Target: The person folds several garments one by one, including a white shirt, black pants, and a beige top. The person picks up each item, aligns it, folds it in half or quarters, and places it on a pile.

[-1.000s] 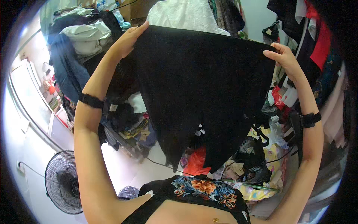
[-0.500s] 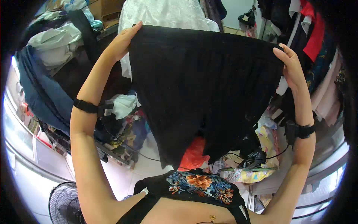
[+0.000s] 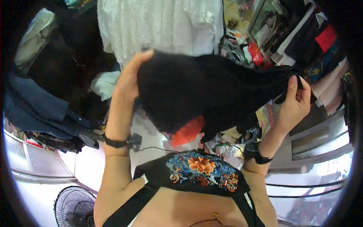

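Note:
A pair of black shorts hangs between my hands, its cloth bunched into folds toward the right. My left hand grips the upper left corner, thumb over the edge; it is a little blurred. At the right end, my right hand pinches the gathered edge between thumb and fingers. Behind the shorts hangs a white lacy garment. Below their hem a red plastic bag shows in part.
Dark blue clothes lie piled on the left, with a white cloth near my left forearm. Hanging garments line the right side. A black fan stands at the lower left. Bags and scraps lie on the floor.
The shorts were stretched wide and flat; now they are lower and bunched. My right hand has come down and turned, and my left hand has dropped a little.

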`<state>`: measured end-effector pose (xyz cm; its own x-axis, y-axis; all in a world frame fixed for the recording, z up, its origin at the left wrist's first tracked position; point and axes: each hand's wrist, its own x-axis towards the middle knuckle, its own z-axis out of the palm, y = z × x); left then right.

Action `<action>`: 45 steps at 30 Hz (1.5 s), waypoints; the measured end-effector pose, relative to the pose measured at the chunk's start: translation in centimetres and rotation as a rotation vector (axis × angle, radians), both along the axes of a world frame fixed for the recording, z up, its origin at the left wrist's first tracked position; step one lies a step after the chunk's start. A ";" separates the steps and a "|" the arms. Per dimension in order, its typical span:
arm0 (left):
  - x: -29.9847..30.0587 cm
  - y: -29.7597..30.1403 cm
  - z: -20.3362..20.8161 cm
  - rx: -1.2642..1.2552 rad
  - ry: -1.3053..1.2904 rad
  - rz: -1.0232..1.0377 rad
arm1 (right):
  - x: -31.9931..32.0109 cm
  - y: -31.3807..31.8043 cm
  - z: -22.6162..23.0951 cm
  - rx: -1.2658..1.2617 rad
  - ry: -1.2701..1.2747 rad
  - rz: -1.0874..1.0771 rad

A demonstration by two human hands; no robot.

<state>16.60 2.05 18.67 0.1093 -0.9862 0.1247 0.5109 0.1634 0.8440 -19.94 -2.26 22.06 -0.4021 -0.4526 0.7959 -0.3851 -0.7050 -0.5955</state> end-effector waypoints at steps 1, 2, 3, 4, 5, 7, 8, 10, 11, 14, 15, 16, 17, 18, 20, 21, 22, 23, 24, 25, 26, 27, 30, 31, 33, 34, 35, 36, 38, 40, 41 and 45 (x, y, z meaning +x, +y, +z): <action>-0.8 1.1 -1.6 0.030 0.032 -0.034 | 0.2 -0.4 -0.9 -0.011 -0.083 0.088; -1.6 1.8 -3.1 0.049 0.065 -0.074 | 0.4 -1.2 -2.2 -0.031 -0.168 0.168; -2.1 2.2 -4.2 0.054 0.063 -0.062 | 0.5 -1.7 -2.9 -0.051 -0.254 0.246; -2.4 2.8 -5.6 0.062 0.062 -0.041 | 0.9 -1.7 -3.5 -0.021 -0.323 0.414; -2.9 3.3 -6.4 0.060 0.061 -0.024 | 1.0 -1.6 -3.8 -0.001 -0.347 0.448; -4.0 4.2 -7.2 0.131 0.062 0.032 | 1.3 -1.6 -4.4 0.039 -0.396 0.525; -4.2 4.4 -7.6 0.164 0.036 0.053 | 1.6 -1.6 -4.5 0.045 -0.408 0.527; -3.4 4.5 -9.0 0.174 -0.146 -0.006 | 2.5 -1.2 -4.7 0.049 -0.394 0.541; -3.4 4.5 -9.7 0.160 -0.269 0.062 | 2.8 -1.1 -4.9 0.050 -0.390 0.550; -3.1 5.0 -11.6 0.287 -0.362 0.092 | 3.4 -1.0 -5.5 0.034 -0.381 0.568; -3.2 5.2 -11.8 0.317 -0.416 0.094 | 3.8 -0.8 -5.6 0.053 -0.368 0.578; -3.3 5.4 -12.0 0.342 -0.475 0.094 | 4.3 -0.6 -5.7 0.066 -0.359 0.588; -3.3 5.6 -11.9 0.287 -0.529 0.003 | 4.8 -0.3 -5.7 0.079 -0.349 0.598; -3.3 5.8 -11.6 0.232 -0.581 -0.090 | 5.3 0.0 -5.6 0.111 -0.390 0.635; -3.4 5.5 -11.7 0.081 -0.616 -0.301 | 6.0 0.4 -5.3 0.164 -0.472 0.707; -4.2 5.4 -11.6 0.117 -0.537 -0.396 | 6.0 0.2 -5.7 0.199 -0.443 0.673; -5.4 5.2 -11.3 0.046 -0.585 -0.368 | 6.1 -0.2 -6.2 0.230 -0.414 0.635; -6.7 5.0 -10.9 -0.025 -0.637 -0.333 | 6.4 -0.5 -6.4 0.259 -0.387 0.604; -7.8 4.4 -11.1 -0.088 -0.690 -0.320 | 7.0 -0.2 -6.5 0.278 -0.357 0.628; -8.6 3.6 -11.6 -0.155 -0.744 -0.304 | 7.4 -0.1 -6.7 0.284 -0.366 0.691; -9.3 3.1 -11.8 -0.223 -0.797 -0.292 | 7.6 -0.1 -7.1 0.289 -0.375 0.751; -9.9 3.0 -11.6 -0.224 -0.791 -0.322 | 7.8 0.0 -7.3 0.294 -0.384 0.811; -11.2 2.7 -11.0 -0.294 -0.786 -0.362 | 7.4 0.1 -7.3 0.390 -0.546 0.863; -11.4 2.5 -11.1 -0.183 -0.791 -0.389 | 7.1 0.0 -7.4 0.421 -0.594 0.872; -11.5 1.9 -11.7 0.039 -0.798 -0.438 | 6.5 -0.4 -7.8 0.460 -0.727 0.940; -11.5 1.5 -12.6 0.029 -0.831 -0.387 | 6.1 -0.5 -8.0 0.480 -0.796 0.970; -11.7 1.4 -13.3 -0.001 -0.668 -0.264 | 5.7 -0.6 -8.2 0.463 -0.816 1.083; -11.8 1.4 -13.9 0.053 -0.344 -0.290 | 5.2 -0.6 -8.3 0.445 -0.834 1.196; -11.4 1.6 -13.4 0.149 0.050 -0.332 | 4.4 -0.8 -8.7 0.422 -0.858 1.320; -10.4 1.7 -13.2 0.227 0.192 -0.363 | 4.1 -1.1 -8.9 0.418 -0.865 1.349; -10.2 1.6 -13.6 0.266 0.220 -0.314 | 4.0 -1.2 -9.0 0.422 -0.869 1.342; -9.2 2.1 -13.0 0.263 0.510 -0.352 | 4.4 -0.9 -9.2 0.451 -0.902 1.204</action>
<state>7.44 4.15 5.68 -0.2426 -0.9642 -0.1069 0.8411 -0.2640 0.4721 -15.50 -3.19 12.91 0.1064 -0.9701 0.2180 0.8360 -0.0314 -0.5478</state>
